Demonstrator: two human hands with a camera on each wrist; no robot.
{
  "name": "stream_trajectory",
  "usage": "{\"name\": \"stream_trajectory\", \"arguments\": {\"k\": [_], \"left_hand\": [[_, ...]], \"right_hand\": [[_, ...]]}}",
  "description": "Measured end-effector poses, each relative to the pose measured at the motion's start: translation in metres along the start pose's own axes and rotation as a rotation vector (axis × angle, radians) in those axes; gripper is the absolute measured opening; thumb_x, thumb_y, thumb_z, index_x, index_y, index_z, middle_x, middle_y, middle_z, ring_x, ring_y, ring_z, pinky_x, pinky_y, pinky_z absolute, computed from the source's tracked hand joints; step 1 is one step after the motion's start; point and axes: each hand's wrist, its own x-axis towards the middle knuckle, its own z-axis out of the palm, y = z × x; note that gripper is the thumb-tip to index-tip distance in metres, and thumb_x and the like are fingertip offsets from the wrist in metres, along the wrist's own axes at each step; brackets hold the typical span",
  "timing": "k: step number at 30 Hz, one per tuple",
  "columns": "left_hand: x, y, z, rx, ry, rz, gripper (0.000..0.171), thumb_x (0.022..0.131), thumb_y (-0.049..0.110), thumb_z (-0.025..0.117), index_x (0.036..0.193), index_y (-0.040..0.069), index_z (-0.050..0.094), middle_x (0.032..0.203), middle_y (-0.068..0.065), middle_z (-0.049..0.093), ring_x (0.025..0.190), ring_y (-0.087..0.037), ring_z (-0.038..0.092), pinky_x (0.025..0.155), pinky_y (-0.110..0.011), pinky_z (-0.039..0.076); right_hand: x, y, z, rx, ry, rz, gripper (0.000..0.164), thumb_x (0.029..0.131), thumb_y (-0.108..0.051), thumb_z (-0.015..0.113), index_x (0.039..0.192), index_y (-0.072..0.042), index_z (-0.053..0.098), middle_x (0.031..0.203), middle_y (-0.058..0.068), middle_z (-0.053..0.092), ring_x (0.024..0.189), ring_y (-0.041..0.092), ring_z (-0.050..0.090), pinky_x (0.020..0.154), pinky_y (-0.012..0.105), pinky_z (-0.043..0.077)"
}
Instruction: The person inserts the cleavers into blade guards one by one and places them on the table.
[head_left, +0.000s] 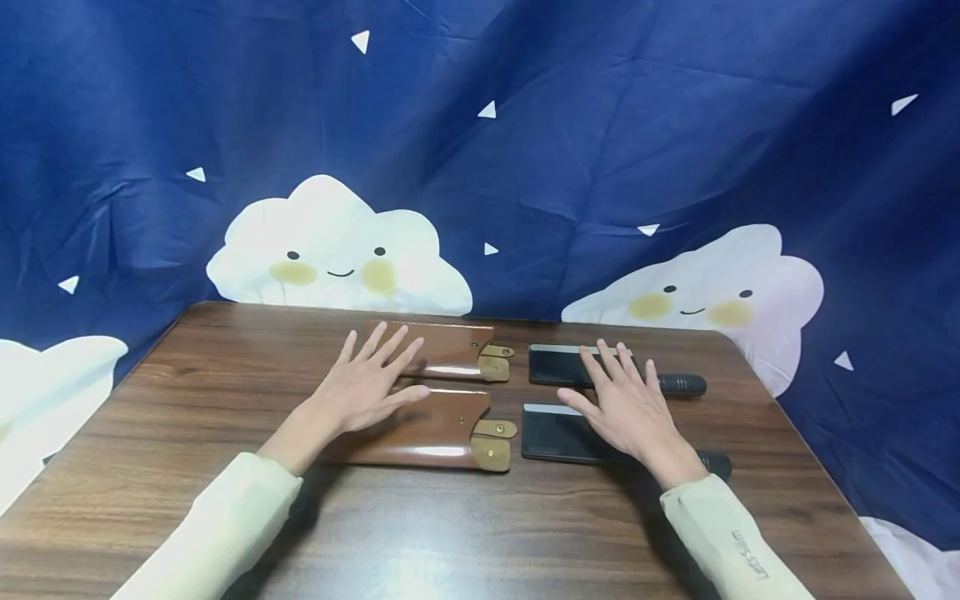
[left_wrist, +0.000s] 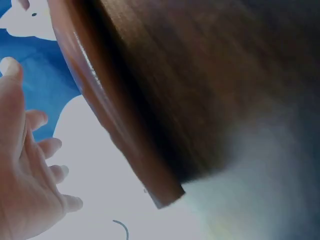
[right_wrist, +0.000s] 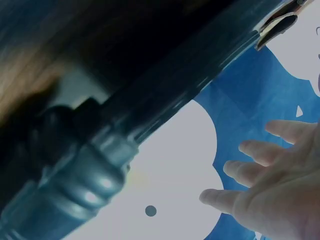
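Note:
My left hand (head_left: 363, 390) spreads its fingers over two brown leather sheaths, a far one (head_left: 448, 343) and a near one (head_left: 435, 427), both with tan snap flaps at their right ends. To their right lie two cleavers with black blades, silvery edges and ribbed black handles: the far cleaver (head_left: 552, 367) and the near cleaver (head_left: 561, 439). Over these is my right hand (head_left: 633, 410), fingers straight and fanned, partly covering both. Neither hand holds anything. In the wrist views the near sheath (left_wrist: 120, 135) and a cleaver handle (right_wrist: 85, 185) appear apart from the palms.
The four items lie on a brown wood-grain table (head_left: 375, 533) with rounded far corners. Behind it hangs a blue curtain (head_left: 525, 167) printed with smiling white clouds and small white triangles.

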Motion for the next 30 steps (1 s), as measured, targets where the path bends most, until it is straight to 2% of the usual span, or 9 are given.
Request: {"name": "stream_trajectory", "arguments": {"k": [7,14,16,25,30], "left_hand": [[-0.006,-0.002,-0.001,-0.018,0.007,0.018,0.086,0.097,0.074,0.036,0.163,0.021,0.024,0.168,-0.007,0.015,0.154,-0.034,0.003,0.118,-0.064,0.0],[-0.012,-0.008,-0.002,-0.044,0.012,0.052,0.086,0.097,0.073,0.041,0.163,0.021,0.024,0.168,-0.004,0.019,0.154,-0.035,0.006,0.119,-0.062,0.003],[-0.013,-0.009,-0.002,-0.046,0.012,0.06,0.087,0.096,0.073,0.041,0.163,0.021,0.024,0.168,-0.005,0.02,0.154,-0.035,0.007,0.119,-0.062,0.005],[-0.012,-0.006,0.002,-0.029,-0.065,0.088,0.096,0.09,0.082,0.039,0.164,0.023,0.023,0.167,-0.007,0.021,0.154,-0.034,0.007,0.119,-0.061,0.006],[-0.014,-0.007,0.002,-0.002,-0.068,0.103,0.099,0.088,0.083,0.044,0.163,0.022,0.024,0.166,-0.008,0.024,0.154,-0.036,0.012,0.119,-0.061,0.01]], "right_hand": [[-0.007,0.007,-0.006,0.019,0.005,-0.001,0.092,0.098,-0.073,0.036,0.16,-0.006,0.028,0.165,0.024,0.017,0.151,0.045,0.008,0.113,0.071,0.003],[-0.011,0.012,-0.008,0.087,0.013,-0.001,0.085,0.101,-0.062,0.047,0.159,-0.003,0.03,0.165,0.024,0.019,0.152,0.044,0.01,0.115,0.069,0.006],[-0.012,0.014,-0.008,0.093,0.014,-0.008,0.086,0.1,-0.063,0.047,0.159,-0.003,0.03,0.164,0.024,0.019,0.152,0.044,0.01,0.115,0.069,0.007],[-0.024,0.034,-0.015,0.123,0.0,-0.044,0.087,0.1,-0.062,0.051,0.159,-0.002,0.03,0.164,0.024,0.02,0.15,0.047,0.013,0.114,0.069,0.009],[-0.028,0.042,-0.017,0.135,0.007,-0.059,0.086,0.099,-0.061,0.051,0.158,-0.002,0.031,0.164,0.025,0.021,0.149,0.048,0.016,0.113,0.07,0.011]]}}
